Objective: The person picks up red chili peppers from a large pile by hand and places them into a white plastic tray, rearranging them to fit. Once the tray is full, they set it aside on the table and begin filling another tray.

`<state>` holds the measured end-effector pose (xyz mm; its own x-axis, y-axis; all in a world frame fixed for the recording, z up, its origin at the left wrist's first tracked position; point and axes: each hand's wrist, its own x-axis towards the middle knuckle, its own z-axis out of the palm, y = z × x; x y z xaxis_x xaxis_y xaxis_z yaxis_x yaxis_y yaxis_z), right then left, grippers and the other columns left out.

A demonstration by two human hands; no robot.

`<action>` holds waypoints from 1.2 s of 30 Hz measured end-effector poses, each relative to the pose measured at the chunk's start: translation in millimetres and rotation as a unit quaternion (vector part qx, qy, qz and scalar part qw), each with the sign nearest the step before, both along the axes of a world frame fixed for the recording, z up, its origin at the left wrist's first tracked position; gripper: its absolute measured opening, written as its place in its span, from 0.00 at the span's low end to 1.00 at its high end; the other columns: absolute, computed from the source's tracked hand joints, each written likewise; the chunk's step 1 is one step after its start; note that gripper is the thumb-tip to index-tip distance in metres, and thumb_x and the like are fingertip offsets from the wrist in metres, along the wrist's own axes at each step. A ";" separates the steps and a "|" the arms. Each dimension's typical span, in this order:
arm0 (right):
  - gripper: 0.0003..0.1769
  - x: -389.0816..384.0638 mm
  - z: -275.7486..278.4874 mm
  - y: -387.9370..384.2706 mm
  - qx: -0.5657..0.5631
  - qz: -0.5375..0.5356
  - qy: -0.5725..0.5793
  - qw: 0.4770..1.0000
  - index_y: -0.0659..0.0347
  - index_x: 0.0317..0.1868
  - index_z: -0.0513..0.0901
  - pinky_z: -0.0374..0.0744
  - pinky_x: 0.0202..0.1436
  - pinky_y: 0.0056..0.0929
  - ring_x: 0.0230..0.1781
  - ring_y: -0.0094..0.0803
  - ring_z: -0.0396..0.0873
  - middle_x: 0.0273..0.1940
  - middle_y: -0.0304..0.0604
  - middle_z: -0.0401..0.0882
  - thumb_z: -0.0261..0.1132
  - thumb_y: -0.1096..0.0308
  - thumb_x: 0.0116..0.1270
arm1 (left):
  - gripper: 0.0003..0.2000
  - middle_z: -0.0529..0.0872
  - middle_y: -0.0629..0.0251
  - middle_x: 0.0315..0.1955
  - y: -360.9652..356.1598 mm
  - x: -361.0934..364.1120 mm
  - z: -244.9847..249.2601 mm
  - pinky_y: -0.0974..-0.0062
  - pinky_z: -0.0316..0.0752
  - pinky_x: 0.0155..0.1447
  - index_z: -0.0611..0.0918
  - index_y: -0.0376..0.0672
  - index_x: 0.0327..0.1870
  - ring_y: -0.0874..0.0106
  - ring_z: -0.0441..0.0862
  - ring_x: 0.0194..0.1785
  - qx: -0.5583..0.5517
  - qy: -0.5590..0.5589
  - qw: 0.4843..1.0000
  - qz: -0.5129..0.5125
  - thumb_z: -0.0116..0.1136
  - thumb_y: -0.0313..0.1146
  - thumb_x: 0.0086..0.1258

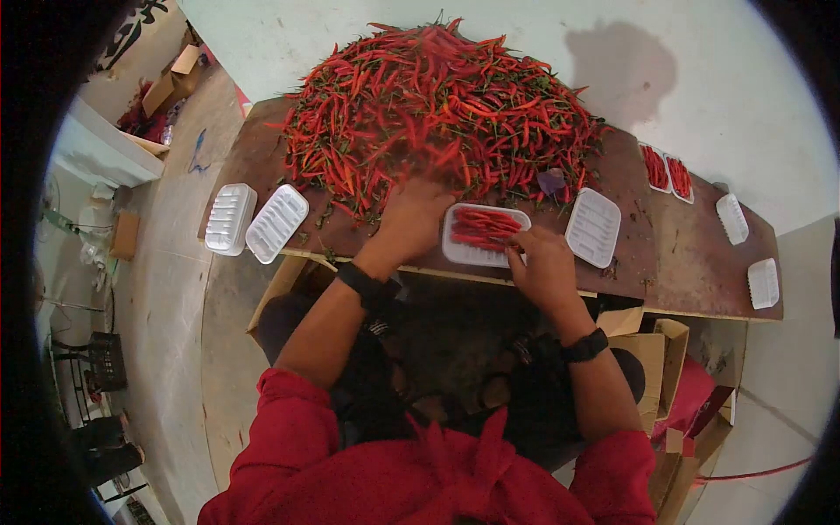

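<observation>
A white foam tray (455, 252) lies at the table's front edge with a bundle of red chili peppers (484, 227) in it, lined up side by side. At the tray's right edge, my right hand (544, 267) has its fingers pinched together against the pepper ends; what is between them is hidden. My left hand (413, 217) is left of the tray, at the front foot of a large heap of red chilies with green stems (437, 114). Its fingers point into the heap and are smeared by motion. Part of the heap's middle is blurred too.
A white tray (594, 227) lies right of the filled one; another tray (277, 224) and a tray stack (230, 220) are at left. Two filled trays (667, 173) and other white trays (763, 283) stand far right. Cardboard boxes (652, 359) sit below the table.
</observation>
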<state>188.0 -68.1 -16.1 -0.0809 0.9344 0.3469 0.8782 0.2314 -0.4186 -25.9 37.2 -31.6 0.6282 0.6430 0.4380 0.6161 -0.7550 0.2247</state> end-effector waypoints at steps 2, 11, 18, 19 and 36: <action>0.07 -0.2 1.9 -1.3 -0.005 -0.002 -0.001 1.000 0.61 0.33 0.81 0.72 0.42 0.46 0.37 0.48 0.78 0.32 0.48 0.79 0.66 0.67 0.55 | 0.11 0.83 0.59 0.41 -1.9 0.6 5.0 0.57 0.73 0.51 0.83 0.42 0.41 0.55 0.79 0.44 0.015 0.013 0.999 0.026 0.53 0.26 0.58; 0.08 -1.3 6.1 -2.3 -0.025 -0.001 -0.004 1.000 0.60 0.34 0.82 0.74 0.43 0.46 0.38 0.48 0.78 0.35 0.47 0.80 0.64 0.65 0.57 | 0.09 0.84 0.55 0.34 9.3 -27.6 11.8 0.60 0.76 0.46 0.81 0.40 0.38 0.53 0.81 0.41 -0.033 -0.110 0.988 0.105 0.60 0.26 0.55; 0.10 -27.7 8.9 -16.2 -0.101 0.038 0.193 0.975 0.58 0.38 0.82 0.77 0.42 0.44 0.38 0.48 0.79 0.36 0.48 0.80 0.66 0.65 0.56 | 0.07 0.84 0.59 0.30 -51.8 -10.9 36.0 0.69 0.76 0.43 0.78 0.38 0.37 0.67 0.84 0.36 -0.343 -0.116 0.932 -0.023 0.60 0.27 0.59; 0.10 -31.0 8.5 -19.8 -0.103 0.064 0.167 0.978 0.58 0.38 0.81 0.77 0.41 0.44 0.38 0.48 0.79 0.36 0.49 0.80 0.66 0.65 0.56 | 0.07 0.84 0.60 0.29 -59.0 -6.4 35.8 0.70 0.76 0.42 0.77 0.38 0.37 0.70 0.83 0.35 -0.365 -0.110 0.923 -0.050 0.61 0.27 0.59; 0.08 -30.4 4.7 -36.9 -0.101 0.037 0.236 0.966 0.62 0.36 0.83 0.77 0.41 0.41 0.38 0.49 0.80 0.35 0.52 0.80 0.65 0.68 0.57 | 0.09 0.82 0.66 0.34 -72.8 8.2 34.0 0.77 0.78 0.43 0.77 0.36 0.45 0.77 0.82 0.38 -0.601 -0.281 0.746 -0.067 0.59 0.24 0.64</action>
<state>157.5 -105.1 -11.4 -0.0267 0.9846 0.1727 0.5630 0.1575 -0.8113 -17.7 -35.6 2.4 0.6561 0.7313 -0.1863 0.1081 0.1532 0.9823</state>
